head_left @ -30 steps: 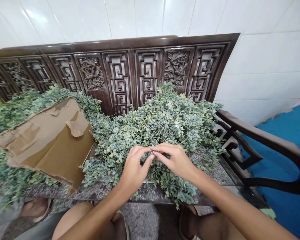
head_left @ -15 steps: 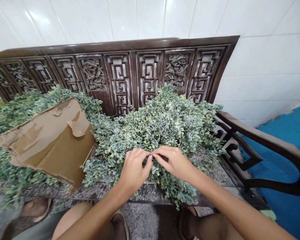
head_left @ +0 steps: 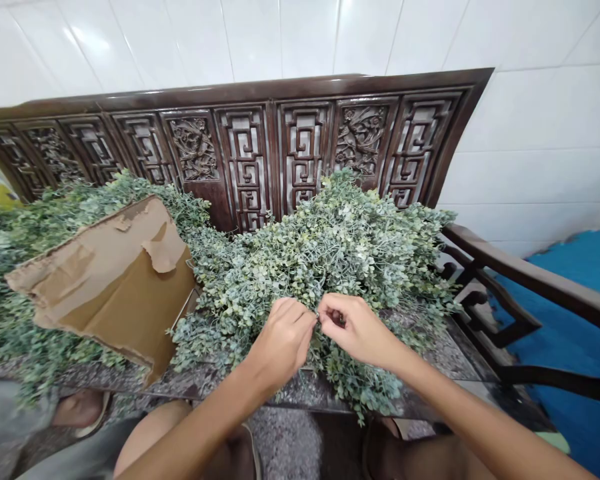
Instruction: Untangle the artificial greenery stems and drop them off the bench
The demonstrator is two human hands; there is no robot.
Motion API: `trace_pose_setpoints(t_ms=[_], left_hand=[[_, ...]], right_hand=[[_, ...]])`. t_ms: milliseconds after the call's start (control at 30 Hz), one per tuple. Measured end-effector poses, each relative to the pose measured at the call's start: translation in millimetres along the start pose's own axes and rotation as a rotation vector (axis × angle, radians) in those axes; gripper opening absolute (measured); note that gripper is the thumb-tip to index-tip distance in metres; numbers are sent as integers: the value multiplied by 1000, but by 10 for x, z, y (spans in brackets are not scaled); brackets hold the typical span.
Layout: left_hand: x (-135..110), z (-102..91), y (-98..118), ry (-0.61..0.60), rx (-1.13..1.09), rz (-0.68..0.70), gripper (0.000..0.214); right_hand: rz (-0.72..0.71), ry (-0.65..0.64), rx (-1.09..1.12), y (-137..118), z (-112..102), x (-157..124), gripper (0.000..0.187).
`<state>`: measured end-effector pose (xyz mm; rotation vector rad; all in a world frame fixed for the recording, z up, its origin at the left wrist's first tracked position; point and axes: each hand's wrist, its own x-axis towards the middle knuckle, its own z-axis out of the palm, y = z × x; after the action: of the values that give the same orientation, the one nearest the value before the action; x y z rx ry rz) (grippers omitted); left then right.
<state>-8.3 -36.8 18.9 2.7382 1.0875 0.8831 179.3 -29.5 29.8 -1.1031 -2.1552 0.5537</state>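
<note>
My left hand (head_left: 284, 339) and my right hand (head_left: 353, 328) meet fingertip to fingertip in front of a heap of artificial greenery (head_left: 340, 247) with small grey-green leaves. Both are closed in a pinch. Whatever lies between the fingertips is too small to make out. Leafy sprigs hang down just below and behind the hands. The heap rests on a dark bench seat (head_left: 443, 350), with some strands drooping over its front edge.
A torn piece of brown cardboard (head_left: 115, 293) leans on more greenery to the left. Behind rises the carved wooden backrest (head_left: 275, 160); an armrest (head_left: 535, 270) stands at right, near a blue surface (head_left: 575, 300). At lower left is another person's foot (head_left: 83, 408).
My left hand has rolled over, its fingers folding closer together. My right hand's fingers have curled in more. The view has shifted slightly, so everything sits a little further right.
</note>
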Motion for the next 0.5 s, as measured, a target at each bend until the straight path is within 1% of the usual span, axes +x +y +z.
trace_pose_setpoints(t_ms=[100,200,233,300,333,400,433,500], left_hand=[[-25,-48,47,-22,-16,48,29],[-99,-67,150,-101,-87,77,26],[-124,-73,170,-128,-109,56,26],[-158,-110,146,-174,-122,-36,25],[-166,-148,93,-199,-105,-80,25],[-181,-269,-94,-278,-46,-157,23],[-198,-348,-221,-324,-11,-206,24],[-267,-527,-512,-440,65,-367,25]], right_hand=[[32,12,-18,94,-20,28,16],[102,66,-18,241,-102,67,15],[117,77,-4,281,-137,74,15],[116,74,10,321,-196,70,16],[105,72,2,322,-215,61,17],[79,79,-29,293,-235,39,19],[69,82,-41,272,-238,30,19],[64,93,-53,240,-242,25,19]])
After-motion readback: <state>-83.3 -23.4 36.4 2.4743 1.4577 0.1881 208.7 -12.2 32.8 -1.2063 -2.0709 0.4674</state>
